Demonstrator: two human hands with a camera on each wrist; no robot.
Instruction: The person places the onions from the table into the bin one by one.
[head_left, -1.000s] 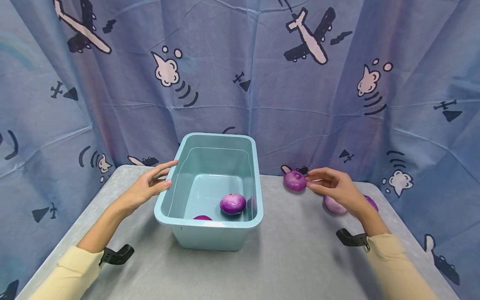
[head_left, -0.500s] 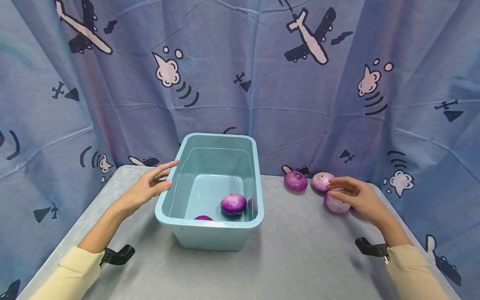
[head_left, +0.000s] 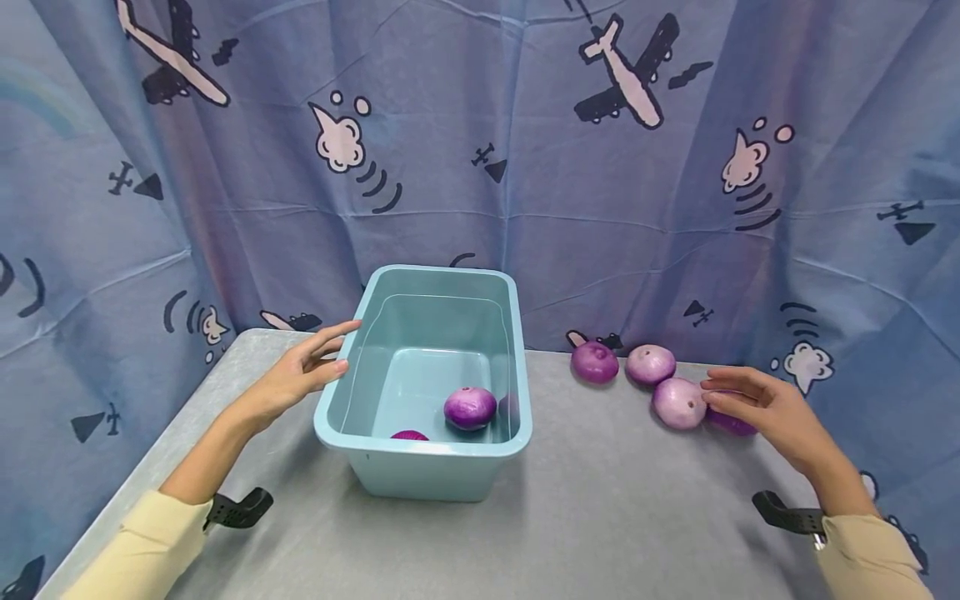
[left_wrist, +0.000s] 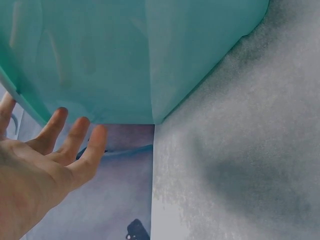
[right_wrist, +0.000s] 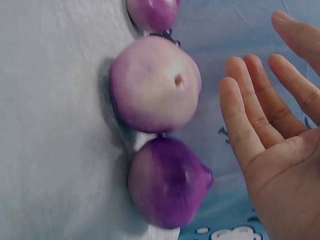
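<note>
A teal plastic bin (head_left: 420, 446) stands mid-table with a purple onion (head_left: 470, 407) and a second one (head_left: 408, 435) inside. My left hand (head_left: 300, 375) is open, its straight fingers beside the bin's left wall (left_wrist: 125, 55); the left hand (left_wrist: 55, 160) holds nothing. On the right lie several onions: a purple one (head_left: 595, 362), two pale ones (head_left: 650, 364) (head_left: 678, 402) and a dark one (head_left: 731, 423). My right hand (head_left: 757, 408) hovers open over the dark onion (right_wrist: 170, 182), next to the pale onion (right_wrist: 155, 90). The right hand (right_wrist: 265, 135) grips nothing.
A grey table (head_left: 600, 517) carries everything. A blue curtain printed with aeroplanes (head_left: 480, 167) closes off the back and both sides close behind the onions. Black wrist straps (head_left: 240, 508) sit at both cuffs.
My right hand has moved right and towards me, from the leftmost onion past the pale ones to the dark one. The onions, the bin and my left hand have stayed put.
</note>
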